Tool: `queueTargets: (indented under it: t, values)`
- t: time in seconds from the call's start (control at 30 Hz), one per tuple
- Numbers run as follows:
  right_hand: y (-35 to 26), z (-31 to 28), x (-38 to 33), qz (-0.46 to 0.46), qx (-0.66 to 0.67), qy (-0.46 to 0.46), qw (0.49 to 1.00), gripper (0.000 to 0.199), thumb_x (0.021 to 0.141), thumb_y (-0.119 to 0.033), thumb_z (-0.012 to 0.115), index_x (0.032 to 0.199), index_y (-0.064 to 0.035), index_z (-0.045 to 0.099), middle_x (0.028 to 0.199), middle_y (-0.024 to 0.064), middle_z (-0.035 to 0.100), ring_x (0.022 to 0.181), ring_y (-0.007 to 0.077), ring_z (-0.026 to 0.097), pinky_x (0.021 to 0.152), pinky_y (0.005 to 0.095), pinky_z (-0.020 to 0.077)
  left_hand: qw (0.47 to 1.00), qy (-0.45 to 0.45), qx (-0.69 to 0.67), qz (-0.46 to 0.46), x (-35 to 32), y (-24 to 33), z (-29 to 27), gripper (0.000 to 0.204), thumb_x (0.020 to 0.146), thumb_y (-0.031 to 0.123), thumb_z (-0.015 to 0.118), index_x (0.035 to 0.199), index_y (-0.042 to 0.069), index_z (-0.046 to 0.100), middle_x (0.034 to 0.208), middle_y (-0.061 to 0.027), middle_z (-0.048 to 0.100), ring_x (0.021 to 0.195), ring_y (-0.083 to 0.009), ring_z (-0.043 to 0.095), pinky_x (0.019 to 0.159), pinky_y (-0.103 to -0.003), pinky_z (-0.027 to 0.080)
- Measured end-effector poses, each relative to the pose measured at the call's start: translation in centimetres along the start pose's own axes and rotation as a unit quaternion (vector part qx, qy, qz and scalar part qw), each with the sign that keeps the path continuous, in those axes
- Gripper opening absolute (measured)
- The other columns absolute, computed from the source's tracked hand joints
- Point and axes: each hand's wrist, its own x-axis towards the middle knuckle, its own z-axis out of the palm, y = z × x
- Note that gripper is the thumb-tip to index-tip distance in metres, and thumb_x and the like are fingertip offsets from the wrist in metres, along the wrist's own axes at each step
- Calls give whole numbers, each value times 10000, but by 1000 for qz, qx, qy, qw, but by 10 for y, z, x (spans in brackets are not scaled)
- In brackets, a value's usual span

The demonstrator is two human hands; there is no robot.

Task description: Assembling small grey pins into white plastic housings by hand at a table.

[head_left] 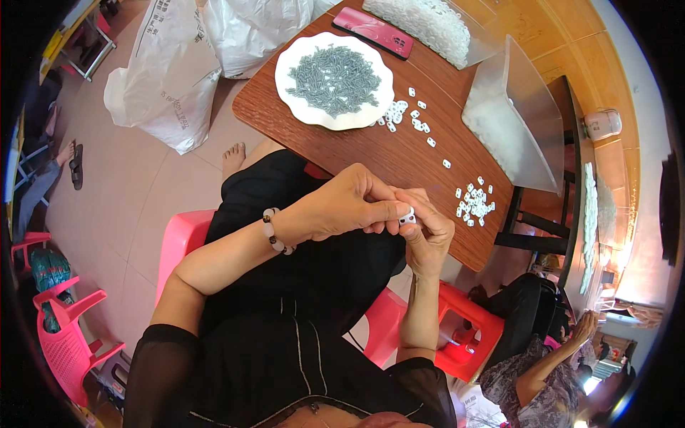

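My left hand point(342, 207), with a beaded bracelet on its wrist, meets my right hand point(430, 232) above my lap at the table's near edge. Between their fingertips is a small white plastic piece point(407, 217) with dark round holes. Fingers of both hands are closed around it and hide part of it. Past my hands, a loose pile of similar white pieces point(474, 203) lies on the brown table point(399, 160). More white pieces point(396, 113) are scattered beside a white scalloped plate point(287, 65), which holds many dark grey screws point(334, 80).
A pink phone point(372, 33) lies behind the plate. Clear bins hold white parts point(421, 28) and a white heap point(492, 118). White sacks point(168, 78) stand on the floor at left. Pink chairs point(68, 342) and a red stool point(467, 328) are around; another person point(531, 378) sits at right.
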Motion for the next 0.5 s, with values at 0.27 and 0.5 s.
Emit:
queueTargets:
  t: [0.27,0.5]
  values:
    - [0,4,-3,20,30,9,999,398,799,-196,737,1106,45,657,1102,164,666,949,210,555,837,330,456,1000,6,-24,5,-4,-2,1,304,894,228,662,707,-11,686,635,-26,612,548,-46,490,510,-180,386]
    - [2,0,-3,37,33,1,999,374,795,-150,739,1105,43,659,1095,168,665,916,191,556,813,309,461,1000,20,-15,-2,-2,-5,0,292,886,215,670,697,-7,690,621,-23,609,541,-43,480,497,-181,367]
